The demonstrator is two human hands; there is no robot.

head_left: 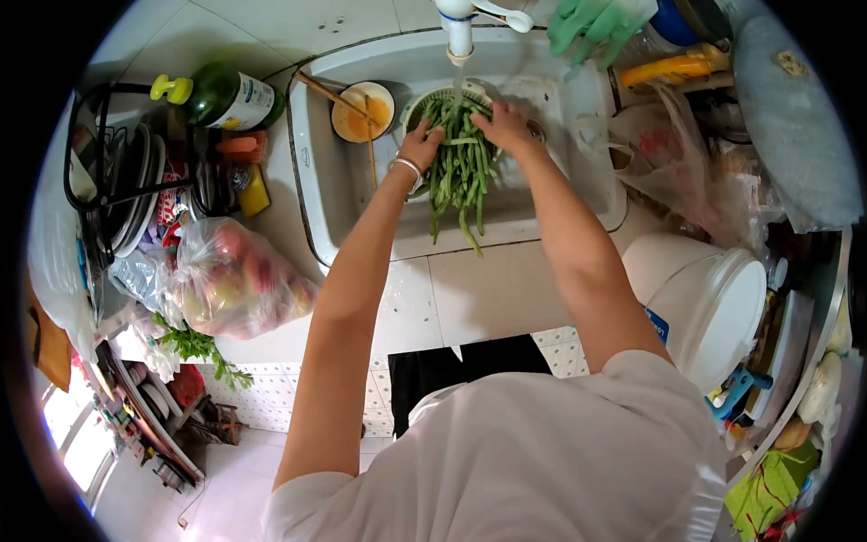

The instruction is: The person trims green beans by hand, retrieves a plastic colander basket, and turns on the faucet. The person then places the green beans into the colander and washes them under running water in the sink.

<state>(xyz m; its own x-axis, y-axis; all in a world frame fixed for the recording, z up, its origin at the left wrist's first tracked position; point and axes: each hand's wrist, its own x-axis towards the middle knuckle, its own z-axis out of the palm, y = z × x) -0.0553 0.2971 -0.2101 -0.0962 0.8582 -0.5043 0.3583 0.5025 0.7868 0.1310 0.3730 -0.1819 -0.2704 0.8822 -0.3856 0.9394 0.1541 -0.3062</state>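
Note:
A long bunch of green beans [459, 167] lies in and over a pale green strainer basket [417, 107] in the sink [573, 172]. Water runs onto the beans from the white tap [460, 41]. My left hand [421, 144], with a bracelet at its wrist, grips the bunch on its left side. On the right side, my right hand [504, 126] has its fingers curled onto the upper beans. The bean ends hang down toward the sink's front edge. Beside the basket sits a bowl [350, 125] with orange residue and chopsticks [370, 149].
Left of the sink stand a green pump bottle [244, 101], a dish rack [90, 194] and a bag of fruit [230, 280]. To the right are a plastic bag [664, 149] and a white bucket [709, 307]. Green gloves [591, 32] hang at the back right.

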